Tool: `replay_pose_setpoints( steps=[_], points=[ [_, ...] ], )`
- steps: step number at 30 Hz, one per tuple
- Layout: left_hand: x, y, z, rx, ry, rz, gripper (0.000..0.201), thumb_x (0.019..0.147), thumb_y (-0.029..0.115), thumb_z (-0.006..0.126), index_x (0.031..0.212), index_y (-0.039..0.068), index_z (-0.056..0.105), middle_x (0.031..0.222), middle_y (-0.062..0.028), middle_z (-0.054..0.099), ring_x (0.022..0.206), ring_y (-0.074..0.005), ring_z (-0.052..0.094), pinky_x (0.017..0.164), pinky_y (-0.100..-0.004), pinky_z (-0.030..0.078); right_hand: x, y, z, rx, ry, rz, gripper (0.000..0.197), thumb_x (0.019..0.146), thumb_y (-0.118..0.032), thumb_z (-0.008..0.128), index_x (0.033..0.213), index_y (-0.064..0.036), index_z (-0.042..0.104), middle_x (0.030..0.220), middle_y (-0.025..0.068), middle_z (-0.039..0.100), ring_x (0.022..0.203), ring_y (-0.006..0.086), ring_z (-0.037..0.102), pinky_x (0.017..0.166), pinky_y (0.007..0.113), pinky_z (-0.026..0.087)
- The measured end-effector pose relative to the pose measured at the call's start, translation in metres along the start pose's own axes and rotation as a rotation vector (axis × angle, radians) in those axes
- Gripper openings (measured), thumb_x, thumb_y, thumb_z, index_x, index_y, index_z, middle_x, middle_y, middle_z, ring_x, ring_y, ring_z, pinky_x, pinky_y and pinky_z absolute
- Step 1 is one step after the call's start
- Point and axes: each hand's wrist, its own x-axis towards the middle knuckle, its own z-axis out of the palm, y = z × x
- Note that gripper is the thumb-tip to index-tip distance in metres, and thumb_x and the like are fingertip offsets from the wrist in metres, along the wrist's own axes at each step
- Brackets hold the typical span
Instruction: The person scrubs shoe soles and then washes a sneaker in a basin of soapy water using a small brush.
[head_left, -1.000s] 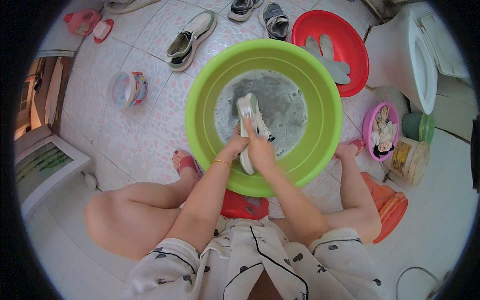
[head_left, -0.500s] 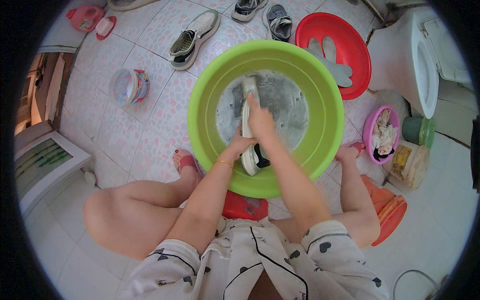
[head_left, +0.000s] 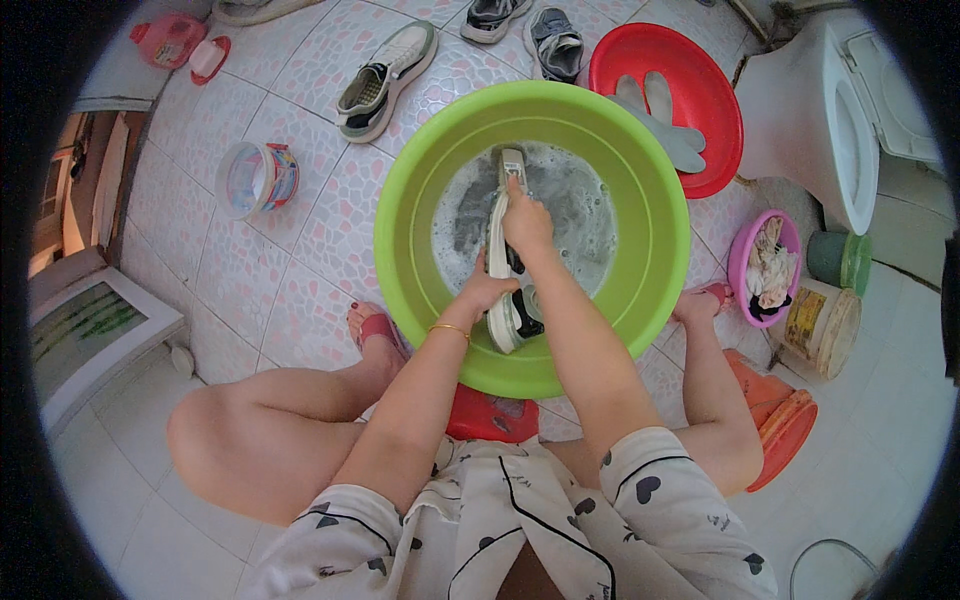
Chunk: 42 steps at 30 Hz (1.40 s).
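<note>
Over the soapy water [head_left: 585, 215] in a large green tub [head_left: 655, 240], both hands work on a white-and-black shoe [head_left: 502, 328]. My left hand [head_left: 484, 292] is closed round the shoe's middle, its pale sole edge facing left. Wrapped round a pale scrubbing brush [head_left: 512, 163], my right hand [head_left: 527, 222] presses against the shoe's far part. The brush's end sticks out beyond the index finger; its bristles are hidden. Part of the shoe's upper is covered by my right hand.
Beyond the tub lie a white-and-grey shoe [head_left: 388, 78] and a dark pair [head_left: 556, 45]. At the right are a red basin [head_left: 720, 130] with insoles [head_left: 660, 125], a pink basin [head_left: 740, 270] of cloths, a toilet [head_left: 800, 120] and buckets [head_left: 820, 325]. A clear tub [head_left: 240, 180] stands left.
My right hand with the brush has shifted slightly to the right and toward me along the shoe. The shoe has tilted a little; my left hand keeps its hold.
</note>
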Motion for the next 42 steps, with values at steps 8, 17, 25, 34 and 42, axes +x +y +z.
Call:
replay_pose_setpoints(
  steps=[8, 17, 25, 34, 42],
  points=[
    [-0.001, -0.009, -0.017, 0.031, 0.004, 0.026, 0.102, 0.065, 0.016, 0.073, 0.138, 0.003, 0.002, 0.124, -0.0168, 0.045, 0.108, -0.0253, 0.049, 0.090, -0.0329, 0.040, -0.157, 0.002, 0.017, -0.010, -0.085, -0.129, 0.071, 0.076, -0.003, 0.046, 0.138, -0.0251, 0.020, 0.071, 0.0240, 0.057, 0.061, 0.0382, 0.058, 0.056, 0.048, 0.046],
    [0.002, -0.001, -0.003, 0.057, 0.006, 0.046, 0.109, 0.059, 0.007, 0.067, 0.135, -0.001, -0.010, 0.122, -0.0148, 0.045, 0.104, -0.0240, 0.049, 0.089, -0.0309, 0.041, -0.015, 0.004, 0.002, -0.039, 0.038, -0.117, 0.065, 0.074, -0.003, 0.047, 0.134, -0.0163, 0.029, 0.074, 0.0255, 0.059, 0.066, 0.0385, 0.060, 0.058, 0.047, 0.047],
    [0.005, -0.013, -0.018, 0.089, 0.053, 0.011, 0.110, 0.065, 0.020, 0.074, 0.137, 0.002, -0.007, 0.128, -0.0166, 0.040, 0.110, -0.0250, 0.047, 0.090, -0.0332, 0.040, -0.130, 0.009, 0.018, 0.002, -0.021, -0.227, 0.067, 0.074, -0.002, 0.049, 0.136, -0.0198, 0.028, 0.065, 0.0224, 0.055, 0.057, 0.0383, 0.056, 0.052, 0.047, 0.045],
    [0.001, -0.012, -0.013, 0.051, 0.075, 0.017, 0.109, 0.064, 0.013, 0.073, 0.137, 0.002, -0.006, 0.123, -0.0160, 0.045, 0.105, -0.0243, 0.050, 0.088, -0.0325, 0.042, -0.056, -0.014, 0.012, -0.007, -0.011, -0.125, 0.053, 0.080, -0.008, 0.042, 0.131, -0.0190, 0.036, 0.073, 0.0254, 0.058, 0.066, 0.0397, 0.059, 0.061, 0.048, 0.046],
    [-0.002, -0.008, -0.017, 0.019, 0.070, 0.066, 0.109, 0.063, 0.011, 0.073, 0.137, 0.002, -0.006, 0.123, -0.0152, 0.044, 0.105, -0.0239, 0.050, 0.088, -0.0309, 0.042, -0.076, -0.006, 0.017, 0.078, -0.004, -0.154, 0.063, 0.077, -0.006, 0.046, 0.136, -0.0187, 0.026, 0.074, 0.0227, 0.059, 0.066, 0.0399, 0.058, 0.061, 0.048, 0.046]
  ],
)
